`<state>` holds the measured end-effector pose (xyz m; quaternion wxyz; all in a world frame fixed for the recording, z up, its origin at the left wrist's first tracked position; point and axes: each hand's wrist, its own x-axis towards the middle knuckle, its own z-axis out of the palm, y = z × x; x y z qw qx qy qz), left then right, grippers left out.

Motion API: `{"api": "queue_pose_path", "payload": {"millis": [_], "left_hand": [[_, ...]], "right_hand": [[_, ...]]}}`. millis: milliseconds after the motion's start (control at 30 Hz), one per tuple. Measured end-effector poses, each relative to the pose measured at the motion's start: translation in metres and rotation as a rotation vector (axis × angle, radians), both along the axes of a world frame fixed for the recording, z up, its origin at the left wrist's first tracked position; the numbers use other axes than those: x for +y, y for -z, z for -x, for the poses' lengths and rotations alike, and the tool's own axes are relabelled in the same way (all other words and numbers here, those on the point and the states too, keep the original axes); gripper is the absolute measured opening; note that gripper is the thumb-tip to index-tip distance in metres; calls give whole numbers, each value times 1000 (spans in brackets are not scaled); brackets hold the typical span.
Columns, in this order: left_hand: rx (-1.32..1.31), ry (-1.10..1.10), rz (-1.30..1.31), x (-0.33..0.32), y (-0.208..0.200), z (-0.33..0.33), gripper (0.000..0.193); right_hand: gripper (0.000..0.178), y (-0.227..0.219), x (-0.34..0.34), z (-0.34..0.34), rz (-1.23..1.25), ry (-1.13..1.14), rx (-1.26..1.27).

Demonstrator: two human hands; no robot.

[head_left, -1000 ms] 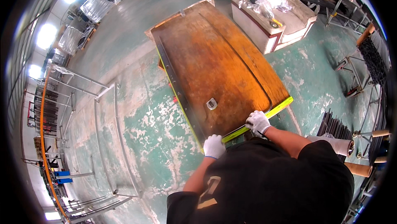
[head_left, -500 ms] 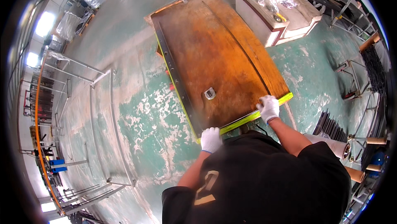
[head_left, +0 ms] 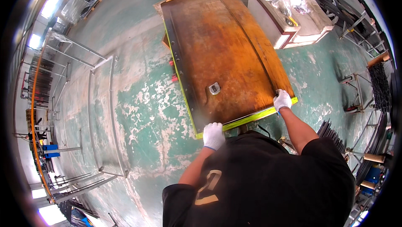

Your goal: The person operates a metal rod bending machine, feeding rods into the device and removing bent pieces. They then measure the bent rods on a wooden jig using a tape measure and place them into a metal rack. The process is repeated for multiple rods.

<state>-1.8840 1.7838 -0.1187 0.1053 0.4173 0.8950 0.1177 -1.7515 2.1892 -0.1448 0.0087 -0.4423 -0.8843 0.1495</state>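
Left hand (head_left: 214, 135) and right hand (head_left: 282, 100) grip the rusty door panel (head_left: 222, 51).

Left of the rusty panel (head_left: 226, 55) the green floor (head_left: 142, 114) lies open as far as the bent metal frames (head_left: 100, 114). Right of the panel, white blocks (head_left: 293, 21) and steel racks (head_left: 356, 88) crowd the passage.

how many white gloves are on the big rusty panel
2. The left hand in a white glove grips the near left corner of the rusty panel; the right hand, also gloved, grips the near right corner. No others visible.
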Motion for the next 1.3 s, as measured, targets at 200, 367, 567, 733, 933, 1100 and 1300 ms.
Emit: {"api": "queue_pose_path", "payload": {"millis": [200, 367, 567, 733, 933, 1100, 1300], "left_hand": [[-33, -62, 45, -7, -4, 4, 16], [3, -24, 9, -6, -6, 6, 14], [51, 6, -19, -6, 2, 7, 12], [69, -16, 3, -2, 5, 7, 13], [53, -100, -22, 10, -8, 9, 11], [15, -87, 90, 7, -24, 4, 7], [76, -271, -88, -36, -58, -22, 7]], "right_hand": [[35, -4, -10, 1, 23, -30, 32], [35, -9, -8, 2, 41, 2, 8], [44, -16, -4, 14, 136, 96, -83], [48, -34, 17, 29, 324, 49, -133], [8, 0, 37, 26, 582, -112, 369], [9, 2, 23, 1, 575, -90, 579], [19, -80, -30, 12, 908, -162, 854]]}}
